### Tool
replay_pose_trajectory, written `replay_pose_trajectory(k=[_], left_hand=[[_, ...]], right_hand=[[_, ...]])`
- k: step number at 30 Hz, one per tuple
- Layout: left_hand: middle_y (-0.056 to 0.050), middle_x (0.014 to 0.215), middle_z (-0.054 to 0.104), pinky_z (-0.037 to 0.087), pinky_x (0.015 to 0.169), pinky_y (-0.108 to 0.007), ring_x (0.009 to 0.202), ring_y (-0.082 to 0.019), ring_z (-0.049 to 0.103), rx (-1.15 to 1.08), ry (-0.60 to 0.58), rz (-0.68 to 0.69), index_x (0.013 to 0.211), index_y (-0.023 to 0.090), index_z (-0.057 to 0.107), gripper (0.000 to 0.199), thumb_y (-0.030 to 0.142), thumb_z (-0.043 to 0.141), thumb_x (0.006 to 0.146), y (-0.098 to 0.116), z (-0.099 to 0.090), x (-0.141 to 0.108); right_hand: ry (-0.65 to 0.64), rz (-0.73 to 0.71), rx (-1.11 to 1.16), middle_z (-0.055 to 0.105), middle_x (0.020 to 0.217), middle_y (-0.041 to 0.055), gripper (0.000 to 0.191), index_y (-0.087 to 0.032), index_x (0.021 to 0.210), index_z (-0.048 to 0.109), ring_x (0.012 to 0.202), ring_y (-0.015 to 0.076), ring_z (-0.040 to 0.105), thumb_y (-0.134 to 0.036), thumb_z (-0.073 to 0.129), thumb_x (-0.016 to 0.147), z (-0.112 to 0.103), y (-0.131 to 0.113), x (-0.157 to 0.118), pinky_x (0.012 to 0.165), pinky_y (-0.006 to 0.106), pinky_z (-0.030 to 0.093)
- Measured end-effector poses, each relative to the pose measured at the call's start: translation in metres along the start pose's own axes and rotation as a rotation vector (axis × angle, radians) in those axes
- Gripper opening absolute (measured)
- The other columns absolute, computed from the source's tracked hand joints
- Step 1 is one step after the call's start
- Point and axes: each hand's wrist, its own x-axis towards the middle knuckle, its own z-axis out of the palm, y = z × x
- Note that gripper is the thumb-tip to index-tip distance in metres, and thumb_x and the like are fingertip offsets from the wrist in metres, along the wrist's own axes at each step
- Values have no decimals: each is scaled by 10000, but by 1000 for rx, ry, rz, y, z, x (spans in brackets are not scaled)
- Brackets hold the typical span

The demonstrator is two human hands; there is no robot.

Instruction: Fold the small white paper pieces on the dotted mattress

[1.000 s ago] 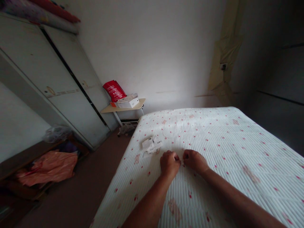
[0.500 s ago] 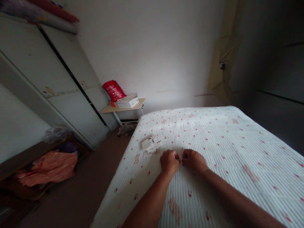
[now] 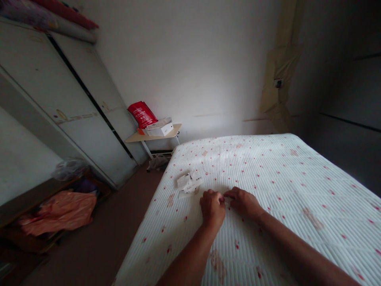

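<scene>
My left hand (image 3: pixel 212 206) and my right hand (image 3: pixel 242 201) meet fingertip to fingertip low over the bed (image 3: pixel 268 167), whose pale ribbed cover carries red dots and brownish figures. The left fingers are curled closed. My right thumb and fingers pinch together, pointing at the left hand. Whatever lies between the fingertips is too small and too hidden to name. Just beyond the left hand, printed white papers (image 3: pixel 189 182) lie in a loose pile on the cover, touched by neither hand.
A small table (image 3: pixel 137 138) by the wall holds a red bag (image 3: pixel 143 114) and a white box (image 3: pixel 160 129). Cabinets (image 3: pixel 74 91) stand at the left, with an orange plastic bag (image 3: pixel 61 212) on a low wooden shelf. A wall socket (image 3: pixel 278 83) is at the right.
My right fingers have straightened somewhat and reached left toward the left hand. The left hand stays almost in place, still curled. The papers have not moved.
</scene>
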Motion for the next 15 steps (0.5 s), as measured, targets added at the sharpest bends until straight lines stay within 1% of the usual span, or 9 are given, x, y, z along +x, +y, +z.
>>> replay_pose_trajectory(k=[3, 5, 7, 10, 15], left_hand=[[-28, 817, 595, 337, 740, -297, 874, -193, 513, 49, 15, 10, 722, 203, 625, 53, 201, 580, 749, -1, -4, -2], [-30, 798, 594, 331, 728, -302, 854, -197, 512, 80, 18, -7, 701, 193, 617, 73, 256, 610, 739, -1, -5, -1], [-31, 788, 597, 326, 728, -305, 848, -197, 510, 98, 24, -8, 687, 188, 614, 108, 286, 623, 734, -2, -5, -2], [-34, 803, 604, 322, 735, -305, 859, -193, 509, 117, 35, 29, 696, 188, 619, 105, 276, 606, 752, -1, -4, -3], [-36, 802, 612, 333, 738, -291, 854, -181, 517, 85, -2, 71, 694, 192, 630, 92, 218, 580, 768, 0, -3, -4]], right_hand=[[12, -33, 20, 653, 1019, 37, 399, -254, 1022, 671, 867, 159, 612, -99, 473, 712, 0, 3, 1, 743, 219, 413], [16, -65, 37, 672, 969, 49, 360, -220, 983, 685, 836, 158, 617, -108, 469, 717, 0, 5, 1, 737, 214, 417], [0, -88, 50, 690, 894, 56, 315, -190, 899, 703, 801, 159, 623, -112, 455, 721, -2, 5, 0, 721, 209, 418], [-20, -74, 77, 701, 808, 57, 291, -174, 798, 708, 756, 157, 629, -124, 429, 734, -5, 4, -2, 684, 201, 417], [-26, -41, 80, 699, 775, 42, 279, -187, 755, 697, 722, 149, 624, -121, 427, 722, -7, 5, -3, 659, 201, 408]])
